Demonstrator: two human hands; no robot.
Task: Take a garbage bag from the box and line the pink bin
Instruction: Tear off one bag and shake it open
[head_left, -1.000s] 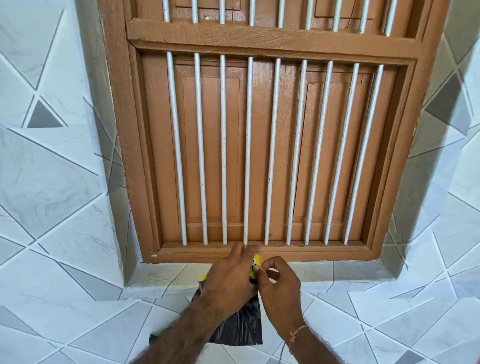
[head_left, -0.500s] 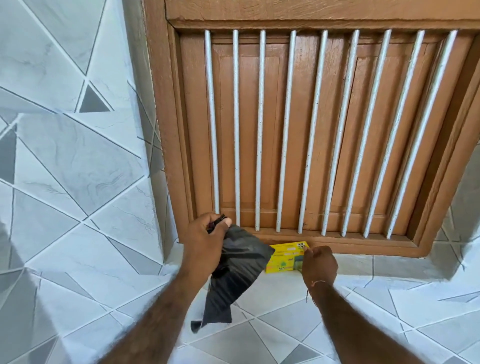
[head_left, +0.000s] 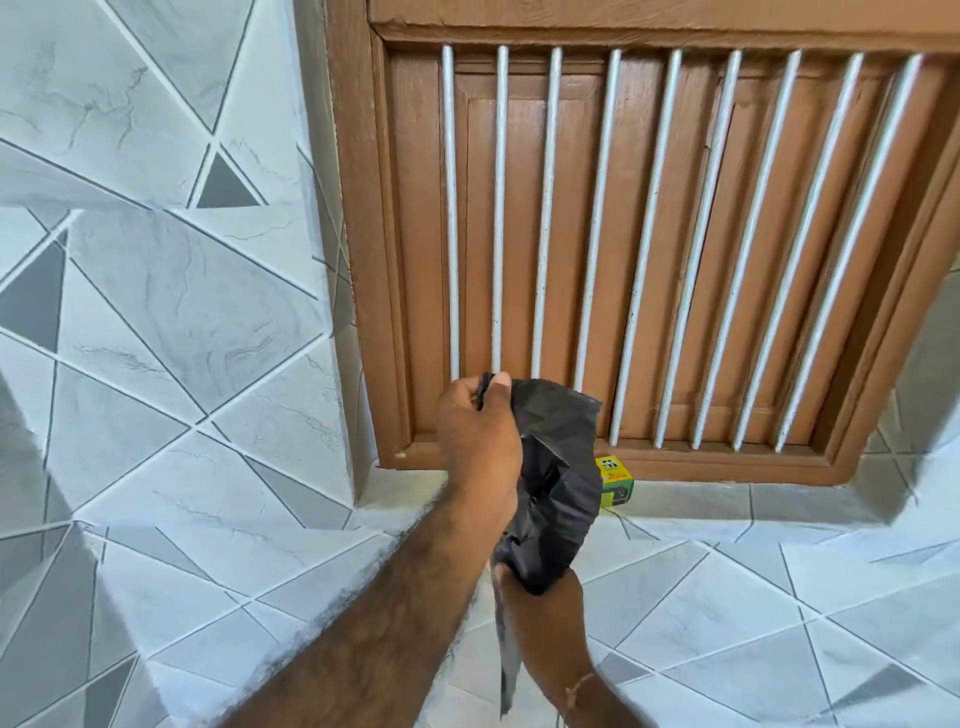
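A crumpled black garbage bag (head_left: 558, 467) hangs in front of the window sill. My left hand (head_left: 478, 441) pinches its top edge between thumb and fingers, up near the window bars. Lower down, my right hand (head_left: 545, 597) grips the bag's bottom part, and a thin strip of bag dangles below that hand. Behind the bag, the yellow and green bag box (head_left: 615, 480) lies on the tiled sill, mostly hidden by the bag. The pink bin is not in view.
A brown wooden window (head_left: 675, 234) with white vertical bars fills the wall straight ahead. Grey and white tiles (head_left: 182, 312) cover the wall to the left and below the sill (head_left: 727, 499).
My right hand left the box on the sill and came down to grip the bag's lower part. My left hand still holds the bag's top. The view shifted slightly right.
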